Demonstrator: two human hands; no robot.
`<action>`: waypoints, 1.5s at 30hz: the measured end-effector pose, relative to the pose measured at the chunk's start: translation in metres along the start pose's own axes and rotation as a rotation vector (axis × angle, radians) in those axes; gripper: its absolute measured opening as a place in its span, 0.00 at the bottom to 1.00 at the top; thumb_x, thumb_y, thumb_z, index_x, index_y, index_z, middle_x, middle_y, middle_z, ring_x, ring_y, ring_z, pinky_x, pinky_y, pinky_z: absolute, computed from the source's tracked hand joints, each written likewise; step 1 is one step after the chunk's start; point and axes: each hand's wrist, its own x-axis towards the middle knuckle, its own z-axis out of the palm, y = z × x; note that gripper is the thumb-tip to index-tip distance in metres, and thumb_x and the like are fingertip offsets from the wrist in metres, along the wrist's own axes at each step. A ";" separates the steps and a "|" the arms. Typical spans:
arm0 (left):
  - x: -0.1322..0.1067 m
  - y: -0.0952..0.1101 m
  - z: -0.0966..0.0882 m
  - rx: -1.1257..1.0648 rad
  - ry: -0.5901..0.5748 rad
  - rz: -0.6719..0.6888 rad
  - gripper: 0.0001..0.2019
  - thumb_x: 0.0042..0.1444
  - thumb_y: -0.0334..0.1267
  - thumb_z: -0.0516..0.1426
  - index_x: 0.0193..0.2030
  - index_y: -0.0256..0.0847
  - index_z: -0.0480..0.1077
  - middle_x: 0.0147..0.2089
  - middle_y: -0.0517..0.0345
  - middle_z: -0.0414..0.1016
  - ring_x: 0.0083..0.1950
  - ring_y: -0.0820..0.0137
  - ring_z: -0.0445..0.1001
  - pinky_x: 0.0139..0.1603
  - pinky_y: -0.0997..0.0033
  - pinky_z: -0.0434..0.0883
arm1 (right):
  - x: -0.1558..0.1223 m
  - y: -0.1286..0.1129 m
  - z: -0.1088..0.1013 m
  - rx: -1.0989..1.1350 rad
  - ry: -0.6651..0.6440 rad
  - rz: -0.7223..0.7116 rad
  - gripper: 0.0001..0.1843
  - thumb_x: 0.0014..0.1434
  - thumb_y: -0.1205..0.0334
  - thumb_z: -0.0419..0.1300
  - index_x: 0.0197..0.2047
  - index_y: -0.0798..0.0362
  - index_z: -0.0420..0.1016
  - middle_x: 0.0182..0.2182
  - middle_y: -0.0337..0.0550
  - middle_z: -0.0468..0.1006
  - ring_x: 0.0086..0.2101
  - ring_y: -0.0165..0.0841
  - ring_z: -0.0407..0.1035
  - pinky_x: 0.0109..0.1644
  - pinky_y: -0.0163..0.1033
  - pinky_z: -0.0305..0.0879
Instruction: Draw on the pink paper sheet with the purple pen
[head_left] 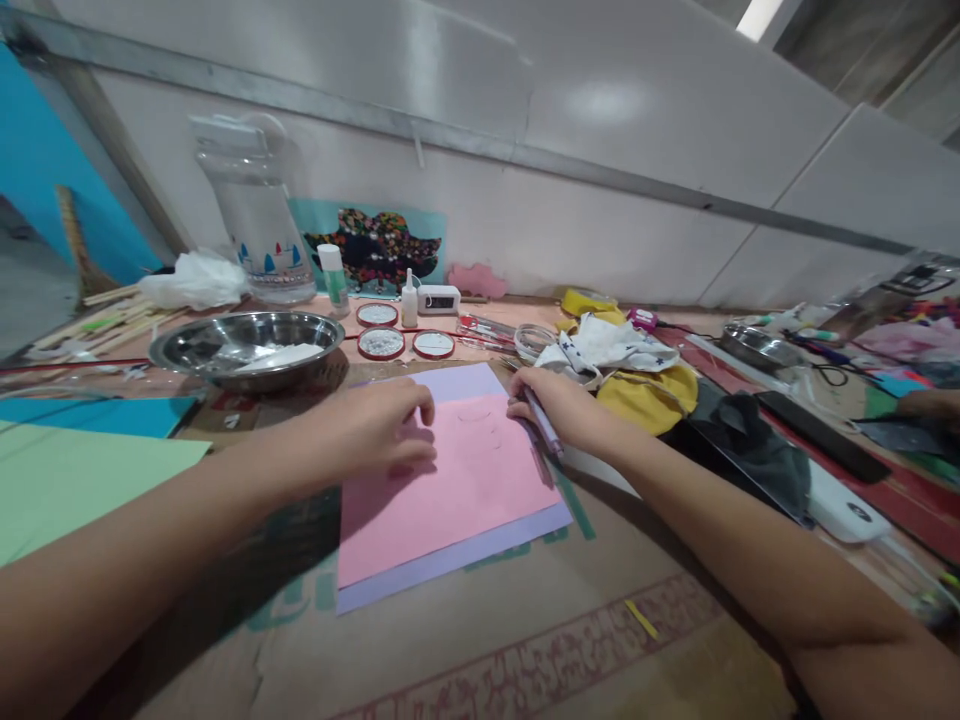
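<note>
A pink sheet of paper (450,500) lies over a slightly larger lilac sheet (480,548) on the cardboard. Faint curved pen lines show on the upper part of the pink sheet. My left hand (394,425) is at the sheet's left side, fingers curved and apart, holding nothing; whether it touches the paper I cannot tell. At the sheet's upper right edge, my right hand (551,400) is closed around a pale purple pen (544,425), which slants back between thumb and fingers. The pen's tip is hidden by the fingers.
A steel bowl (247,345) stands at left behind coloured paper (82,480). Along the wall are a water jug (259,215), a glue stick (332,280) and several round dishes (381,342). Yellow cloth (649,400) and a white power bank (847,505) lie at right.
</note>
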 end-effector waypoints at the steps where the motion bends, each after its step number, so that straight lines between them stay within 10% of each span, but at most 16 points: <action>1: -0.002 0.005 0.000 -0.043 -0.062 0.024 0.21 0.52 0.56 0.62 0.48 0.46 0.72 0.43 0.55 0.75 0.41 0.63 0.72 0.37 0.68 0.64 | -0.002 -0.007 -0.002 0.047 0.016 0.011 0.09 0.61 0.58 0.62 0.40 0.54 0.75 0.32 0.41 0.76 0.32 0.32 0.69 0.37 0.36 0.60; 9: -0.002 0.003 0.017 -0.022 -0.158 0.141 0.31 0.52 0.60 0.61 0.60 0.50 0.68 0.44 0.54 0.71 0.44 0.60 0.71 0.36 0.68 0.62 | -0.028 -0.075 0.002 0.332 -0.224 -0.200 0.06 0.60 0.66 0.63 0.42 0.53 0.75 0.38 0.43 0.80 0.38 0.32 0.73 0.43 0.36 0.66; 17: -0.001 0.002 0.018 -0.025 -0.146 0.166 0.31 0.53 0.60 0.61 0.60 0.49 0.66 0.47 0.52 0.72 0.46 0.59 0.72 0.38 0.66 0.63 | -0.028 -0.062 0.036 0.161 -0.152 -0.394 0.09 0.67 0.66 0.54 0.46 0.52 0.74 0.42 0.46 0.75 0.39 0.32 0.70 0.43 0.37 0.67; 28: -0.001 0.007 0.015 -0.010 -0.166 0.146 0.25 0.52 0.57 0.63 0.51 0.45 0.70 0.45 0.53 0.71 0.43 0.60 0.71 0.36 0.67 0.62 | -0.021 -0.066 0.030 0.294 -0.123 -0.330 0.04 0.63 0.66 0.59 0.42 0.52 0.74 0.38 0.44 0.77 0.38 0.32 0.71 0.44 0.37 0.68; 33: -0.001 0.007 0.015 -0.004 -0.172 0.150 0.27 0.53 0.57 0.63 0.54 0.46 0.69 0.46 0.52 0.71 0.45 0.58 0.71 0.37 0.67 0.62 | -0.017 -0.067 0.021 0.353 -0.339 -0.261 0.04 0.62 0.67 0.62 0.41 0.53 0.76 0.37 0.42 0.81 0.38 0.32 0.74 0.44 0.38 0.67; 45: 0.000 0.006 0.015 0.030 -0.170 0.157 0.31 0.52 0.58 0.62 0.58 0.45 0.67 0.47 0.51 0.73 0.47 0.58 0.73 0.39 0.67 0.63 | -0.019 -0.060 0.026 0.355 -0.238 -0.333 0.03 0.63 0.66 0.62 0.41 0.53 0.76 0.38 0.44 0.80 0.40 0.33 0.73 0.46 0.38 0.68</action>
